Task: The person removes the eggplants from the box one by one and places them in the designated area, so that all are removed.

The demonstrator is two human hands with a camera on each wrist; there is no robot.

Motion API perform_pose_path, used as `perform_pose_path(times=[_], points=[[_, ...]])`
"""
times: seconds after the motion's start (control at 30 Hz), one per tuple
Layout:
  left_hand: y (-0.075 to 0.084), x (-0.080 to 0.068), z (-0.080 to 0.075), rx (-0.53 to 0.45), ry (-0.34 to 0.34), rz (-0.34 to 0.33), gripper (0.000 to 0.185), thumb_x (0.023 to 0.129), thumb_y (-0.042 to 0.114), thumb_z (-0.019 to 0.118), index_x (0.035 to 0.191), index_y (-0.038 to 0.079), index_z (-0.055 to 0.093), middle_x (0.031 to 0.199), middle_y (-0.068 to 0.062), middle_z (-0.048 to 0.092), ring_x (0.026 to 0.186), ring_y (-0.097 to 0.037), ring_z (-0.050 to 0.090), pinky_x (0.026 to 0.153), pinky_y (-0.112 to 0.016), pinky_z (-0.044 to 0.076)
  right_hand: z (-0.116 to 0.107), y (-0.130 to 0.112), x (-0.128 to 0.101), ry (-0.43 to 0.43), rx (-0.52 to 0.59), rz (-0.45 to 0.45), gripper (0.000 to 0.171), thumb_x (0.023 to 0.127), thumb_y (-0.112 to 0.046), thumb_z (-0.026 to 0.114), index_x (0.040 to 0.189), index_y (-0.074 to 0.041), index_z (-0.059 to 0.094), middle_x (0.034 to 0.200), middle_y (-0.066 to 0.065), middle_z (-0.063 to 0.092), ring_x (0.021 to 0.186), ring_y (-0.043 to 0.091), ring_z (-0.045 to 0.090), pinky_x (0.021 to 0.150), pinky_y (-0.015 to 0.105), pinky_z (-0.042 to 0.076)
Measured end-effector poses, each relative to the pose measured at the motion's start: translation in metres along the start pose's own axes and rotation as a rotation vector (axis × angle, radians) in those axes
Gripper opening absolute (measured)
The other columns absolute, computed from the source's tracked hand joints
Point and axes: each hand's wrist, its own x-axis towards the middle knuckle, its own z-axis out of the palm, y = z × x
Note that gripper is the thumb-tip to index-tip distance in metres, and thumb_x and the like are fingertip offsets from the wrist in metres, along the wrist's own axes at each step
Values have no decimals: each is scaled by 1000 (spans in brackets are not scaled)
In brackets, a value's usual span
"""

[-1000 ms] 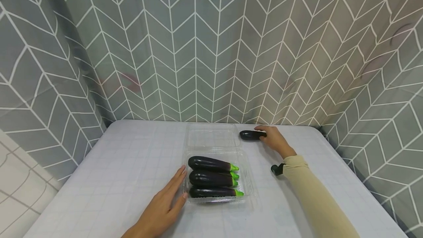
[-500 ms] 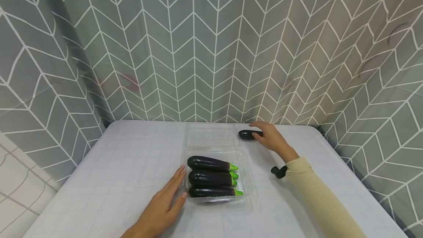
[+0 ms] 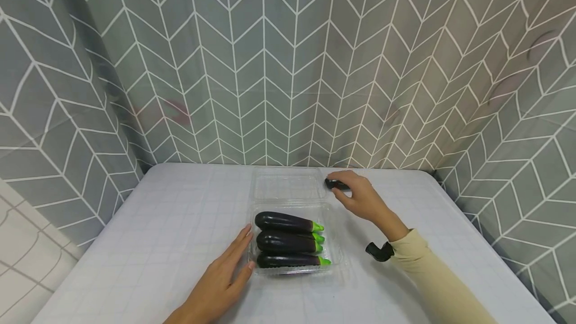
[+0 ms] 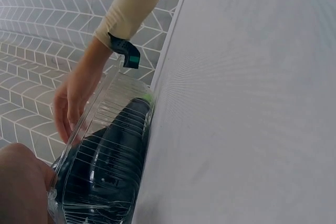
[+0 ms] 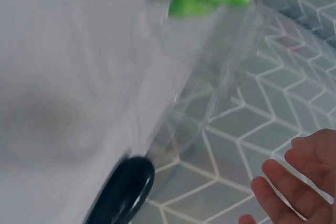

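On a bench [image 3: 148,244] covered in pale, faintly gridded cloth, a person's left hand [image 3: 220,279] lies flat with straight fingers, holding nothing, its fingertips against the left wall of a clear plastic clamshell box [image 3: 338,256]. It has not moved over the past second. Three glossy dark-purple eggplants [image 3: 283,222] with bright green caps lie side by side in the ribbed tray, stems pointing right; the hinged lid [image 3: 288,184] lies open flat behind them. To the right, a fourth eggplant [image 3: 332,183] sits on the bench just past the lid's corner. The right hand [image 3: 360,196], which a second ago lay beside that eggplant's far end, has now moved over it, its fingers curved above it and hiding most of it; whether they actually grip it cannot be told. A beige sleeve [image 3: 432,279] covers the right forearm. Grey chevron-patterned curtains [image 3: 288,64] enclose the bench.
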Motion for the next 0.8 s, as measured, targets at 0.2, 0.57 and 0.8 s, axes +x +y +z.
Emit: perform_pose_path(times=[0.2,0.57,0.8], points=[[-1,0,1,7,3,2,61,106,24,62,159,3,40,169,-1,26,149,-20,32,113,-47,36,8,-17,-8,19,37,-70,37,91,3,77,127,-1,70,125,11,70,117,29,65,93,50,56],[-1,1,0,5,11,12,61,105,22,63,158,1,41,169,0,26,149,-20,33,113,-47,37,17,-40,-16,50,-1,-200,46,88,2,79,133,-2,68,133,13,67,124,33,61,102,51,51],[0,1,0,1,9,9,61,106,23,63,158,1,41,169,1,26,149,-20,33,113,-47,36,22,-44,-21,-3,-201,-349,49,100,-12,70,147,-4,58,145,15,60,130,35,57,97,59,51]])
